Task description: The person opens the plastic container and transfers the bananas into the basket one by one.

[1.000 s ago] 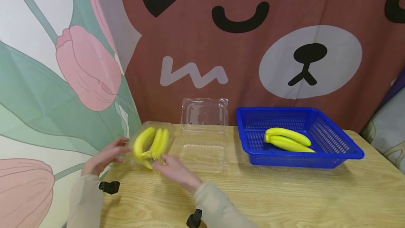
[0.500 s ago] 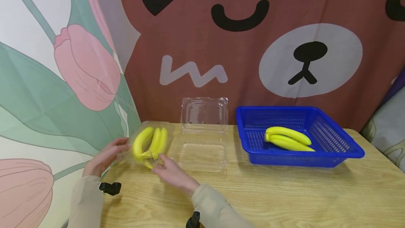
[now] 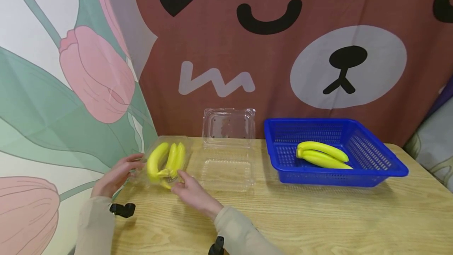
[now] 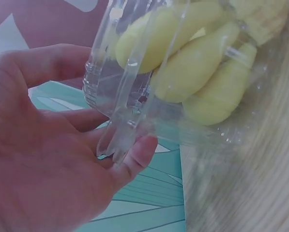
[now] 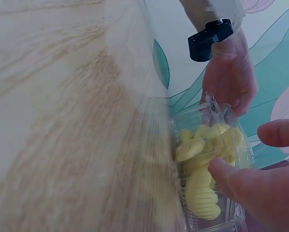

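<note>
A clear plastic clamshell box holding several yellow bananas lies at the left of the table, its lid down over them. My left hand is at its left side, with loosely bent fingers touching the clear tabs along the edge. Toward the front right corner, my right hand reaches in with fingertips right at the lid's edge. In the right wrist view its thumb and finger stand apart over the box.
Beside it stands a second clear clamshell with its lid raised. A blue mesh basket to the right holds yellow bananas. A bear-print cloth hangs behind the wooden table, a tulip-print cloth on the left.
The clamshell with the bananas has shifted slightly left. Both hands have stayed at its sides with only small movements; the open clamshell and the basket stay in place.
</note>
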A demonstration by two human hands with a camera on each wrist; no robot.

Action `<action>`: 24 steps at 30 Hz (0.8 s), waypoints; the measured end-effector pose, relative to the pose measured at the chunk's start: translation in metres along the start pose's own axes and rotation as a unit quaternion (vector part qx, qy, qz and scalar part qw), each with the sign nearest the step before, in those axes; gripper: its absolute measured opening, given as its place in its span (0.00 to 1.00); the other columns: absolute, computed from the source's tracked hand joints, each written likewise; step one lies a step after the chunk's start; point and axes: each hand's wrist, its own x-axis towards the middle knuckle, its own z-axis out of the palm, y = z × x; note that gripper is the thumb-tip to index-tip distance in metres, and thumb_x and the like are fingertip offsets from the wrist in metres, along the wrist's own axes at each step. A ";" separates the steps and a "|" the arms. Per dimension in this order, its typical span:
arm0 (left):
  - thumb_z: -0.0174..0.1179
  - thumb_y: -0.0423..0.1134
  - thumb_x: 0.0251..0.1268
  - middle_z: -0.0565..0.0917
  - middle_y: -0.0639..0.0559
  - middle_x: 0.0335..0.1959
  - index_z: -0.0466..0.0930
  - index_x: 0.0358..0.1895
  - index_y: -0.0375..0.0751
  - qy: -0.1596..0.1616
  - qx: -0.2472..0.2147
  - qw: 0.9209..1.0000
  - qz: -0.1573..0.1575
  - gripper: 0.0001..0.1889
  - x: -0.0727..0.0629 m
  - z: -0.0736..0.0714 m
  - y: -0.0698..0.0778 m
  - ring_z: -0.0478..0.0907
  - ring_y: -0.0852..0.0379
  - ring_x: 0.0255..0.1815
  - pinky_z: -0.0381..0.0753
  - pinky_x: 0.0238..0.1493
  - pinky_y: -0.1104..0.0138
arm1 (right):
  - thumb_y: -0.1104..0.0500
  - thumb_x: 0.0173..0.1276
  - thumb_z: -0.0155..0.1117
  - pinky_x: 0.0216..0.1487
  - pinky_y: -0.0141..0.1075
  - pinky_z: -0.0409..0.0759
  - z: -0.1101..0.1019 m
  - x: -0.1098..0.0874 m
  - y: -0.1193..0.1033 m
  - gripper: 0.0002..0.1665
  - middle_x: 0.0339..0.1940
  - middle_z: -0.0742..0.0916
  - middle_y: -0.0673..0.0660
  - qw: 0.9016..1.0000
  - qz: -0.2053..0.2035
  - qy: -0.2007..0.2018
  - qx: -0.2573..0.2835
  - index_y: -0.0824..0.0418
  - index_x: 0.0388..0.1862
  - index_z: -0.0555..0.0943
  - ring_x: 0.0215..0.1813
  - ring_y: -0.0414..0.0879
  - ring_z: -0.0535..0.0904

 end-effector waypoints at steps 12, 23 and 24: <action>0.52 0.38 0.74 0.48 0.32 0.77 0.45 0.76 0.28 0.015 -0.029 0.999 0.008 0.36 -0.007 -0.006 0.014 0.64 0.55 0.59 0.72 0.52 0.61 | 0.60 0.73 0.55 0.60 0.44 0.74 -0.005 0.001 -0.008 0.36 0.69 0.73 0.62 0.999 -0.047 0.019 0.014 0.64 0.77 0.58 0.66 0.51 0.71; 0.55 0.41 0.74 0.46 0.39 0.79 0.43 0.78 0.33 0.023 -0.073 0.997 0.030 0.39 -0.010 0.005 0.047 0.52 0.46 0.73 0.52 0.71 0.46 | 0.61 0.73 0.56 0.44 0.38 0.78 -0.026 0.002 -0.029 0.31 0.68 0.72 0.63 0.989 -0.098 0.093 0.055 0.61 0.74 0.65 0.53 0.48 0.77; 0.55 0.42 0.74 0.47 0.39 0.79 0.44 0.78 0.33 0.024 -0.073 0.996 0.032 0.39 -0.010 0.008 0.050 0.53 0.48 0.72 0.53 0.70 0.47 | 0.61 0.72 0.56 0.40 0.37 0.77 -0.029 0.001 -0.031 0.31 0.66 0.74 0.63 0.989 -0.098 0.096 0.061 0.61 0.74 0.65 0.50 0.48 0.78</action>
